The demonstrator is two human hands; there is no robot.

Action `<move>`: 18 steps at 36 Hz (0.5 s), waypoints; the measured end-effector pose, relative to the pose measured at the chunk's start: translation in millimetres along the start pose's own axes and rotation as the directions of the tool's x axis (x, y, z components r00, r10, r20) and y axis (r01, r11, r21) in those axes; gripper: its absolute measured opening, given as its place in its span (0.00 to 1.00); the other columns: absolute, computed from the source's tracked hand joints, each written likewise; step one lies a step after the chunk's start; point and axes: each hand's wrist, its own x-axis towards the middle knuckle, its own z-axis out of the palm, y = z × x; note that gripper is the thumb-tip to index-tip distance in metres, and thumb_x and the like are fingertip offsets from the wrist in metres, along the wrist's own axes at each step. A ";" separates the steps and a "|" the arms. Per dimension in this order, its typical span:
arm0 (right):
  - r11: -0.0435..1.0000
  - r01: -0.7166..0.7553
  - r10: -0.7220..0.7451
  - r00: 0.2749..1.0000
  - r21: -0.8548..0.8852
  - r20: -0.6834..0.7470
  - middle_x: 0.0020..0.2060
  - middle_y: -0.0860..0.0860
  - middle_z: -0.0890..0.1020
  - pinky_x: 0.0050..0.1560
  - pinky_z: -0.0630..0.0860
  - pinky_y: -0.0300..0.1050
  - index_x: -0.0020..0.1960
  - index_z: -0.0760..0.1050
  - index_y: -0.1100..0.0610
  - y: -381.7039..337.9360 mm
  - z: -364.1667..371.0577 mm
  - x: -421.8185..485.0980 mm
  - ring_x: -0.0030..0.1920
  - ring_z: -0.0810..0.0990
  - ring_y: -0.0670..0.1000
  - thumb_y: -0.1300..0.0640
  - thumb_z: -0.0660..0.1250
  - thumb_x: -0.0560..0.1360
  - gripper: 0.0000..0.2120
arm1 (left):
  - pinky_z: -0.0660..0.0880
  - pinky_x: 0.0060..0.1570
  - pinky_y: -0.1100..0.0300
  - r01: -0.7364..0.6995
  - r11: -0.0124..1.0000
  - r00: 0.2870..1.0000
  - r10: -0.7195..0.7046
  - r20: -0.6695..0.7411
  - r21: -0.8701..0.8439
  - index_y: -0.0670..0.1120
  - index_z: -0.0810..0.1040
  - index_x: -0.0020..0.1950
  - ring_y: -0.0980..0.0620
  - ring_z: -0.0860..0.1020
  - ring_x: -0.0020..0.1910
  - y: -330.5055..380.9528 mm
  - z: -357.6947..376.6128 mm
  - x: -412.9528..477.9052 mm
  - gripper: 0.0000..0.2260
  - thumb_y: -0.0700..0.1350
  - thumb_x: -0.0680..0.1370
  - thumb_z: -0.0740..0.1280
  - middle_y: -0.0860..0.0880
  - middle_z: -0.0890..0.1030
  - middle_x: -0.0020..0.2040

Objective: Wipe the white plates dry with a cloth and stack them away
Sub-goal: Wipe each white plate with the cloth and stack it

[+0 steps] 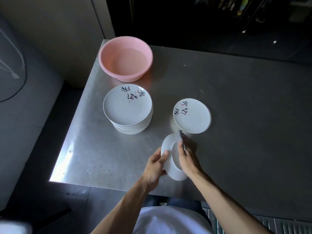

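1. The left hand (156, 168) grips the held plate (171, 149) by its rim at 9 o'clock, tilted up above the table (236, 107).
2. The right hand (187, 159) clutches a dark, blurred cloth (187, 141) against the plate's face.
3. Risk: hard wiping could slide a damp rim out of that one-handed pinch, dropping the plate onto the low pile (192, 115) at 1 o'clock.
4. The tall stack (128, 105) at 11 o'clock leans slightly, so a careless knock could shift it.

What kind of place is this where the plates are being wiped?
Likely a restaurant or canteen kitchen's dish station, though that is a guess: a stainless steel worktable, a tall stack of matching white plates, and a pink basin of what looks like water beside them.
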 end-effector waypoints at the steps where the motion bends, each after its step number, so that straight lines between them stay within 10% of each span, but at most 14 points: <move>1: 0.991 0.137 -0.137 0.990 0.002 0.026 0.78 0.47 0.62 0.78 0.52 0.55 0.79 0.61 0.51 -4.5 0.7 -3.4 0.79 0.56 0.48 0.54 0.49 0.85 0.22 | 0.83 0.49 0.54 -0.009 1.000 1.000 0.009 0.002 0.011 0.56 0.81 0.67 0.51 0.84 0.56 -0.3 -0.2 0.3 0.12 0.53 0.86 0.63 0.48 0.86 0.60; 5: 0.886 0.462 -0.437 0.860 -0.035 0.264 0.79 0.46 0.56 0.80 0.46 0.51 0.79 0.57 0.51 0.5 6.9 -16.5 0.81 0.48 0.48 0.50 0.51 0.85 0.22 | 0.84 0.51 0.48 -0.011 0.998 0.999 0.013 -0.035 0.057 0.46 0.83 0.61 0.41 0.84 0.57 -7.4 -5.1 1.7 0.10 0.45 0.86 0.63 0.43 0.86 0.58; 14: 0.982 -0.179 0.175 0.983 0.056 0.061 0.68 0.51 0.71 0.74 0.59 0.50 0.76 0.62 0.37 11.1 1.6 11.8 0.71 0.61 0.53 0.50 0.46 0.86 0.21 | 0.81 0.42 0.51 -0.045 0.992 0.982 0.022 -0.189 -0.116 0.45 0.79 0.60 0.46 0.81 0.51 -9.3 -11.1 9.6 0.08 0.44 0.82 0.68 0.43 0.83 0.54; 18: 0.986 0.053 -0.071 0.991 0.156 0.113 0.76 0.43 0.66 0.78 0.54 0.46 0.73 0.63 0.36 -6.8 5.1 -3.4 0.76 0.57 0.41 0.52 0.47 0.86 0.19 | 0.75 0.40 0.55 0.043 0.993 0.972 -0.066 -0.225 -0.107 0.49 0.77 0.52 0.47 0.78 0.46 1.3 -23.5 18.2 0.12 0.50 0.71 0.66 0.45 0.81 0.48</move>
